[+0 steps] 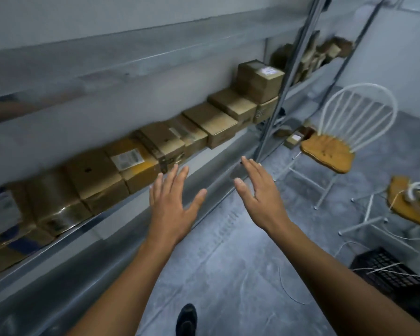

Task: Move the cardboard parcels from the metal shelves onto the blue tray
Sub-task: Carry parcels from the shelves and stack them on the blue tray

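Note:
Several brown cardboard parcels stand in a row on a metal shelf that runs from lower left to upper right. One parcel with a white label lies just beyond my left hand. A taped parcel sits to its right. Both hands are stretched out in front of the shelf edge with fingers straight, holding nothing. My right hand hovers level with the shelf's front rail, a little right of the left hand. A taller stack of parcels stands at the far end. No blue tray is in view.
A shelf upright rises right of the row. Beyond it stand a white wire chair with a wooden seat, a second chair at the right edge, and a black crate on the grey floor. My shoe shows below.

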Motion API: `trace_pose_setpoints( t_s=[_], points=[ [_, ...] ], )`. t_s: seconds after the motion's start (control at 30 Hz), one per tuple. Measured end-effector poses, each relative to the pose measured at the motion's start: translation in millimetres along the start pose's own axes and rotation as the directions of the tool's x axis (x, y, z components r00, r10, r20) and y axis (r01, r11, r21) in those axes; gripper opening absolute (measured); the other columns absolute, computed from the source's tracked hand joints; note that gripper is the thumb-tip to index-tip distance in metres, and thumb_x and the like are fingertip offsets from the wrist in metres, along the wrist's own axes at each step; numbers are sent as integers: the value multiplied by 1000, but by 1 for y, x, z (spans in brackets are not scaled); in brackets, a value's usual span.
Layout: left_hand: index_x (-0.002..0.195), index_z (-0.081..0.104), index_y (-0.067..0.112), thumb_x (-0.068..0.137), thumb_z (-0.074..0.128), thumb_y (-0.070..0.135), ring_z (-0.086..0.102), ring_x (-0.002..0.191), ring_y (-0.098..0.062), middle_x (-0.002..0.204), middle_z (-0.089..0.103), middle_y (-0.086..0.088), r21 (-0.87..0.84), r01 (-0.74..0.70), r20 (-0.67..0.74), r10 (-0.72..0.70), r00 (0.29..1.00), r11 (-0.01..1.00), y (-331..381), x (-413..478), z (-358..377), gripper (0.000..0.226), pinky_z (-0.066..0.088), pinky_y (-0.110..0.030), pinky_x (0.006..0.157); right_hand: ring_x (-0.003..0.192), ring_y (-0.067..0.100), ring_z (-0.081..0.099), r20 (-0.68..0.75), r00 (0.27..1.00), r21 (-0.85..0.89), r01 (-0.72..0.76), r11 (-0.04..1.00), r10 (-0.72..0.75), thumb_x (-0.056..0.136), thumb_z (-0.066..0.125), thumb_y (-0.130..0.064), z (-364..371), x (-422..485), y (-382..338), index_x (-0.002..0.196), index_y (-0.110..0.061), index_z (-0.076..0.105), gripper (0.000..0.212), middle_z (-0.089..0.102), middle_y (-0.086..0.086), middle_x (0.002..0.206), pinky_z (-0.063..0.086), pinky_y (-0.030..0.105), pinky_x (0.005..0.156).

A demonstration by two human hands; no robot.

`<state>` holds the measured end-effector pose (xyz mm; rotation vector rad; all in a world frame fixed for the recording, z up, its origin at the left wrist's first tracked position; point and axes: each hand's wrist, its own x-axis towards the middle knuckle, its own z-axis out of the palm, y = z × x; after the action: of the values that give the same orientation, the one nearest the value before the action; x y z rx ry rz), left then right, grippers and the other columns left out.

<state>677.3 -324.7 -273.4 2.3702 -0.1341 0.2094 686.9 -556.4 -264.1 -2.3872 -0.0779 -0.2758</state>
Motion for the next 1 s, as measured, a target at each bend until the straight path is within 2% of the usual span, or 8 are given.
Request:
trace_pose_setpoints(
  t_s=[0.23, 0.43, 0.67, 0.77, 0.83, 0.93, 1.0],
  points=[
    [160, 18, 46, 91, 31, 81, -4, 157, -10, 170, 12, 18, -39, -84, 71, 86, 994, 996, 51, 116, 71, 78, -5, -43, 126, 154, 4, 19, -127, 986, 35, -107, 994, 110, 94, 27, -81, -57, 85, 68, 159, -46, 25, 73, 30, -17, 165, 23, 46, 126],
    [159, 24, 46, 91, 36, 78, 1, 159, -14, 169, 18, 18, -84, -121, 83, 128, 988, 989, 101, 195, 137, 76, 6, -51, 128, 150, -2, 20, -220, 962, 69, -152, 986, 163, 93, 27, -80, -109, 159, 144, 159, -41, 29, 76, 33, -14, 164, 19, 34, 121],
    [158, 23, 48, 89, 36, 79, 2, 158, -19, 169, 17, 18, -104, -13, 1, 13, 1000, 994, 164, 282, 213, 77, 13, -52, 125, 151, 6, 25, -110, 991, 54, -72, 996, 78, 98, 29, -76, -149, 265, 231, 160, -38, 28, 73, 34, -10, 164, 23, 33, 118],
    [159, 27, 44, 88, 36, 79, 5, 158, -21, 170, 20, 13, -95, 26, -38, -30, 999, 995, 189, 319, 231, 81, 15, -55, 126, 150, 8, 28, -75, 996, 77, -33, 996, 39, 100, 32, -73, -168, 311, 254, 160, -38, 28, 70, 34, -10, 164, 27, 35, 118],
    [160, 29, 40, 87, 35, 80, 8, 158, -23, 169, 21, 10, -104, 42, -82, -51, 995, 994, 202, 345, 240, 84, 14, -52, 125, 149, 10, 31, -61, 998, 95, -14, 995, 20, 101, 36, -70, -178, 345, 266, 159, -37, 28, 68, 35, -8, 163, 31, 38, 117],
    [160, 29, 39, 86, 36, 80, 10, 158, -21, 169, 21, 9, -125, 71, -109, -84, 990, 990, 210, 377, 255, 85, 13, -46, 124, 143, 1, 30, -34, 999, 155, -15, 988, 21, 98, 35, -73, -179, 388, 282, 158, -39, 28, 70, 33, -10, 162, 31, 32, 109],
    [161, 28, 36, 85, 37, 81, 11, 158, -20, 170, 21, 10, -151, 123, -124, -143, 982, 981, 208, 403, 265, 88, 16, -49, 126, 141, -1, 30, -8, 1000, 190, -26, 982, 28, 97, 35, -74, -173, 418, 292, 158, -38, 29, 72, 33, -9, 162, 29, 30, 108]
  ],
)
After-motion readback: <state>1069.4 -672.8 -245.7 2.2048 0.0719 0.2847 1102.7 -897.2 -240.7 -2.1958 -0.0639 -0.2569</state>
